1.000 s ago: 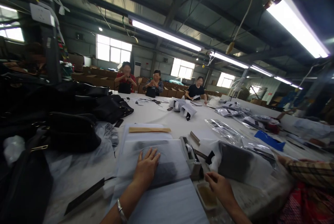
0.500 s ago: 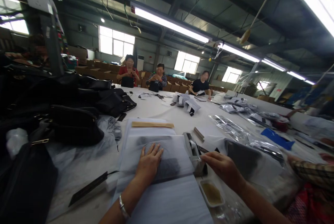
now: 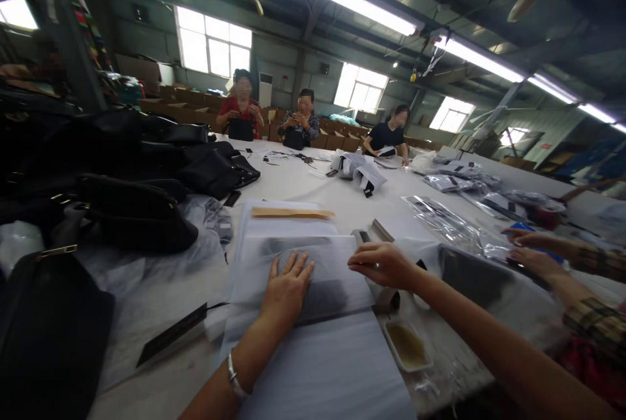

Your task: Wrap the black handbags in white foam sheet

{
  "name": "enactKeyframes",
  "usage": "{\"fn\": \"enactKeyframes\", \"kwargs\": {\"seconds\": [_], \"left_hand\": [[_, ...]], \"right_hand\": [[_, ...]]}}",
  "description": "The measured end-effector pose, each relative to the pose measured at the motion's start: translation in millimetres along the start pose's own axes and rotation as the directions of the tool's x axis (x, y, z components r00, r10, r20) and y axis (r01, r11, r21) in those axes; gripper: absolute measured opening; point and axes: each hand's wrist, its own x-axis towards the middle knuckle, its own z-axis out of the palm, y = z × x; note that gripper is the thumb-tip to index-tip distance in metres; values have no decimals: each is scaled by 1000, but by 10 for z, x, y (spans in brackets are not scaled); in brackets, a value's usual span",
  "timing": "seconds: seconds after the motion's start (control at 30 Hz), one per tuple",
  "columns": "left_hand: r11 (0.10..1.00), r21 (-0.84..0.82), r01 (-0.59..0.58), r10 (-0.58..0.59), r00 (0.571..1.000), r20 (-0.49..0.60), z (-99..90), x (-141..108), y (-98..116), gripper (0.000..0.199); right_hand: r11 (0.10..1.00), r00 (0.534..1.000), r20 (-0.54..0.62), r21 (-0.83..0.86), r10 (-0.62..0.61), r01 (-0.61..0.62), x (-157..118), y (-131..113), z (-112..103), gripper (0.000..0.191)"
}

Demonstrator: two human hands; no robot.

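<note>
My left hand [image 3: 288, 286] lies flat with spread fingers on a translucent white wrapping [image 3: 332, 250]; a dark shape shows through it. Beneath is a stack of white sheets [image 3: 337, 368]. At the wrapping's right edge, my right hand [image 3: 384, 265] has its thumb and fingers pinched together; whatever is between them is too small to make out. A tape dispenser [image 3: 386, 299] sits partly hidden under that hand. Just below it stands a small white tray [image 3: 428, 362] with yellowish contents. A tan strip [image 3: 293, 213] lies across the top of the stack.
Black bags [image 3: 137, 218] are piled on the left, beside a black tag [image 3: 171, 335]. Clear plastic packages [image 3: 443, 221] lie to the right, where another person's hands [image 3: 542, 257] reach in. Three people sit across the white table [image 3: 278, 185].
My right hand has moved up and left from the dispenser to the wrapping's edge. My left hand stays flat. The other person's hands have come further into view, and the camera has tilted down.
</note>
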Motion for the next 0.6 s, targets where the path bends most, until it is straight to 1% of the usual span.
{"fn": "enactKeyframes", "kwargs": {"seconds": [0.1, 0.2, 0.3, 0.4, 0.5, 0.6], "left_hand": [[1000, 10, -1, 1, 1000, 0, 3, 6, 8, 42], [998, 56, -16, 17, 1000, -7, 44, 3, -5, 43], [987, 145, -64, 71, 997, -40, 171, 1, -86, 51], [966, 223, -131, 151, 986, -72, 351, 23, -219, 58], [949, 267, -167, 198, 976, -94, 474, 40, -316, 60], [945, 281, -165, 203, 973, -113, 509, 32, -335, 63]], "right_hand": [[999, 998, 69, -53, 0, 4, 237, 109, 83, 24], [994, 996, 84, -95, -43, 51, 506, 283, 184, 23], [976, 985, 144, -179, -98, 123, 781, 492, 280, 20], [954, 967, 232, -253, -101, 161, 994, 641, 323, 20], [942, 950, 297, -282, -95, 183, 1096, 657, 307, 22], [933, 943, 328, -322, -51, 162, 1147, 621, 267, 27]]}}
